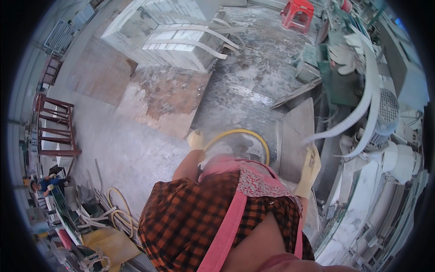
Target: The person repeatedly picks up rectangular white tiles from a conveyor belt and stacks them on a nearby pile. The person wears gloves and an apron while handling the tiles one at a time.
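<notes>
My left hand (pixel 195 139), in a pale yellow glove, hangs out in front of my body with its fingers curled. Nothing shows in it. A yellow hose (pixel 242 131) arcs over the floor just to its right. Farther right, my gloved right hand (pixel 310 167) is raised beside a machine, its fingers pressed together at the near end of a long white strip (pixel 358 113). That end is blurred, and the strip runs up along the machine. A second white strip (pixel 369 129) lies close by it. A flat grey board (pixel 297 136) leans just left of my right hand.
White marble-like slabs (pixel 181 47) are stacked ahead, with several loose strips on top. A red plastic stool (pixel 297 16) stands at the far right. A motor (pixel 385 113) sits on the machine at right. Left are a dark red wooden stand (pixel 56 127) and another person (pixel 45 183).
</notes>
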A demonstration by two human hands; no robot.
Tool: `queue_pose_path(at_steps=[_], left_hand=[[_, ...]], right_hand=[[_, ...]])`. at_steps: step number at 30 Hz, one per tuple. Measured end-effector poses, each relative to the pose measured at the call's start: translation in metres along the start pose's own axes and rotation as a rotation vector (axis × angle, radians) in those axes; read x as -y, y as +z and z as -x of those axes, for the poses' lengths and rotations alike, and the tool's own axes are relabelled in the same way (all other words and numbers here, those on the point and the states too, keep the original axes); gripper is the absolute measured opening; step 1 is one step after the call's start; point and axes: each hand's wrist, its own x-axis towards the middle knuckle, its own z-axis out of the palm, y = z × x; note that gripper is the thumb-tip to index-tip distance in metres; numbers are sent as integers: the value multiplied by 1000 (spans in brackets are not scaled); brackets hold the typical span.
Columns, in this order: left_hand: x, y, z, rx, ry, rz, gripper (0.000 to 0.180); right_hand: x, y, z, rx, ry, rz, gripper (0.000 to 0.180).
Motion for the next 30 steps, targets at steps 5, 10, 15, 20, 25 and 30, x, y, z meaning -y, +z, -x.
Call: queue_pose_path(at_steps=[5,10,15,20,25,30], left_hand=[[61,-37,-25,-110,-185,82,35],[90,-30,-3,-38,-350,1,33],[94,-8,-7,-10,-627,77,39],[46,-7,-87,-4,-792,13,40],[-72,-12,-233,-116,-499,267,41],[-210,-10,-370,44,-168,644,51]], right_hand=[[59,80,-55,189,-103,13,34],[97,159,-120,317,-264,-84,36],[122,262,-201,480,-117,-272,35],[160,348,-322,494,-385,-225,32],[210,389,-447,486,-445,-266,33],[243,398,-529,424,-390,-250,35]])
